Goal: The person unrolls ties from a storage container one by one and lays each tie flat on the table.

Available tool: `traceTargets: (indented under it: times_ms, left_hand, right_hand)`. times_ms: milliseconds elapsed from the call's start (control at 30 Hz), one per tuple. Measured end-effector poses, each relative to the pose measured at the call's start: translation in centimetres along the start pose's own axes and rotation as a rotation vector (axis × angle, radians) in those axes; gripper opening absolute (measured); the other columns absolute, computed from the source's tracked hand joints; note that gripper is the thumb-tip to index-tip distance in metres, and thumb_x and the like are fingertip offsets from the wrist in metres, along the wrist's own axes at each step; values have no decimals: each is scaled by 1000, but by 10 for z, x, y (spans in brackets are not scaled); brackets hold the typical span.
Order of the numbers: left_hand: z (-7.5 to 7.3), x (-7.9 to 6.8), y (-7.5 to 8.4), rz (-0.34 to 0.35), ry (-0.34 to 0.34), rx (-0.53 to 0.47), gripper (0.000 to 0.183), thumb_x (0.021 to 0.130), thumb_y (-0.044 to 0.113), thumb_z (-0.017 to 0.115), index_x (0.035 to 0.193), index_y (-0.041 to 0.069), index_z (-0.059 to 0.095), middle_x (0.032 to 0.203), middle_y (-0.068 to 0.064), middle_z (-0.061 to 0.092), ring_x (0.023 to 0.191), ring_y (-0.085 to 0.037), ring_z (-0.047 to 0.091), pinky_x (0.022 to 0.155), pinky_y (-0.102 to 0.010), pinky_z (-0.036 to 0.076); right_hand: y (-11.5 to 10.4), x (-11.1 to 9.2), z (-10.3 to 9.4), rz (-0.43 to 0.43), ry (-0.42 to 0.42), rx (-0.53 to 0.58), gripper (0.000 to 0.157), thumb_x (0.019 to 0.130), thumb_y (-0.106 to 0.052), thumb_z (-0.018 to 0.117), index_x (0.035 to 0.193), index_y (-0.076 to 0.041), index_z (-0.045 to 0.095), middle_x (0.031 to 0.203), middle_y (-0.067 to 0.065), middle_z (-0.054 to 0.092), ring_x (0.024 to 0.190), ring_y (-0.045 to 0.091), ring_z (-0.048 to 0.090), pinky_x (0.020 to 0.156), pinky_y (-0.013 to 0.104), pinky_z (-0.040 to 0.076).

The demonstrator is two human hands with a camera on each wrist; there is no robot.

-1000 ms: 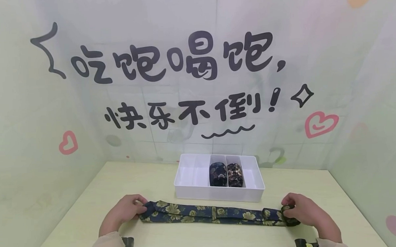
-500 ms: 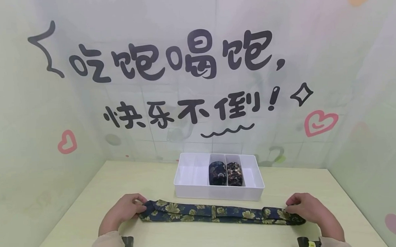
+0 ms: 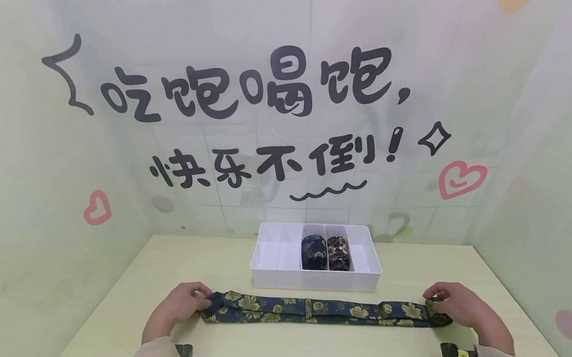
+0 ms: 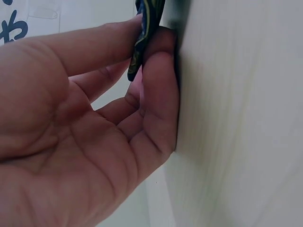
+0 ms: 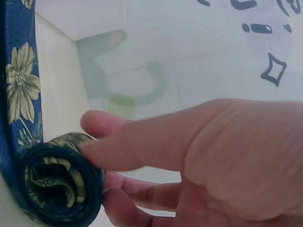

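Note:
A navy necktie [image 3: 335,310] with yellow-green flowers stretches across the table in front of me, its back side with the keeper loop facing up. At its left end my left hand [image 3: 183,303] pinches the fabric between thumb and fingers; in the left wrist view, the tie's edge [image 4: 144,35] shows between them, with the curled fingers lying along the tabletop. The right end is wound into a coil [image 5: 61,189], seen end-on in the right wrist view. My right hand [image 3: 460,303] holds this coil, thumb on top and fingers round its outer side.
Behind the tie stands a white divided box [image 3: 313,281]. Two rolled ties sit in its middle compartments, a dark blue floral roll [image 3: 314,252] and a black-and-pink floral roll [image 3: 338,253]. Printed walls enclose the pale wooden table [image 3: 199,260] at the back and sides.
My right hand and the coil have shifted to the right, and a longer stretch of tie lies flat beside the coil. My left hand keeps its place on the left end.

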State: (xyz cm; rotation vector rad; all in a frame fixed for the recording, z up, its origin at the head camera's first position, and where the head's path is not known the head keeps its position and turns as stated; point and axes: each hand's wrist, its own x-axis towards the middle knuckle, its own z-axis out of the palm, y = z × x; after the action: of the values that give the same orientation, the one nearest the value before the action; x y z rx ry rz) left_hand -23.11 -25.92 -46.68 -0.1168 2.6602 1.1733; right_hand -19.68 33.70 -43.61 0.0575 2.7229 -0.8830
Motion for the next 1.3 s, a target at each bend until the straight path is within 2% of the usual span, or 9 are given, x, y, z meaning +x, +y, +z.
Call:
traceTargets:
  times_ms: [267, 400, 533, 733, 933, 1033, 1133, 1200, 1300]
  left_hand:
    - [-1, 0, 2, 0, -4, -2, 16, 91, 5, 68, 107, 2, 69, 85, -7, 66, 75, -19, 60, 66, -31, 50]
    - [-1, 0, 2, -1, -6, 0, 17, 91, 5, 68, 107, 2, 68, 86, -7, 66, 75, -19, 60, 67, -31, 50]
    - [-1, 1, 1, -7, -3, 2, 17, 91, 6, 69, 108, 2, 69, 87, -7, 66, 76, -19, 61, 67, -31, 50]
    - [0, 2, 0, -8, 0, 7, 17, 91, 6, 69, 108, 2, 69, 87, -7, 66, 77, -19, 61, 67, -31, 50]
    - [0, 2, 1, -9, 1, 13, 18, 91, 6, 69, 109, 2, 69, 88, -7, 67, 77, -18, 61, 67, -31, 50]
    - [-1, 3, 2, -7, 2, 12, 18, 91, 6, 69, 109, 2, 69, 87, -7, 67, 76, -19, 61, 67, -31, 50]
    - [-1, 3, 1, -8, 1, 7, 17, 91, 6, 69, 108, 2, 68, 87, -7, 68, 76, -18, 61, 67, -31, 50]
    - [0, 3, 1, -9, 2, 4, 16, 91, 5, 68, 107, 2, 68, 86, -7, 68, 75, -18, 61, 66, -31, 50]
    - [1, 3, 1, -1, -2, -1, 15, 91, 6, 68, 106, 2, 68, 86, -7, 68, 75, -19, 60, 66, -32, 49]
  right_hand:
    - [3, -1, 0, 47, 33, 21, 28, 92, -19, 69, 110, 2, 68, 107, 14, 71, 96, 25, 64, 77, 41, 52]
    - [7, -2, -1, 87, 19, 30, 44, 88, -28, 77, 112, 5, 60, 110, 23, 66, 96, 28, 63, 78, 44, 52]
    - [14, -3, -4, 117, 19, 20, 44, 88, -23, 76, 113, 7, 55, 113, 30, 62, 96, 31, 62, 79, 46, 52]
    - [22, -5, -8, 130, 32, 15, 35, 88, -11, 69, 113, 9, 54, 106, 26, 65, 93, 29, 63, 76, 45, 52]
    - [30, -7, -11, 121, 14, -32, 40, 87, -5, 61, 125, 10, 59, 118, 38, 60, 104, 45, 63, 79, 50, 53]
    - [34, -7, -12, 144, 11, -21, 44, 86, -2, 55, 128, 12, 58, 118, 40, 59, 85, 36, 62, 70, 42, 51]
    - [35, -7, -13, 171, 17, 6, 47, 85, -2, 51, 130, 13, 56, 112, 35, 61, 64, 19, 47, 61, 33, 44]
    - [35, -7, -13, 179, 22, 9, 44, 89, -6, 52, 129, 13, 57, 112, 35, 61, 64, 18, 48, 61, 33, 48]
    - [35, -9, -12, 171, 17, -17, 42, 95, -17, 59, 126, 12, 59, 122, 40, 58, 86, 32, 62, 70, 43, 54]
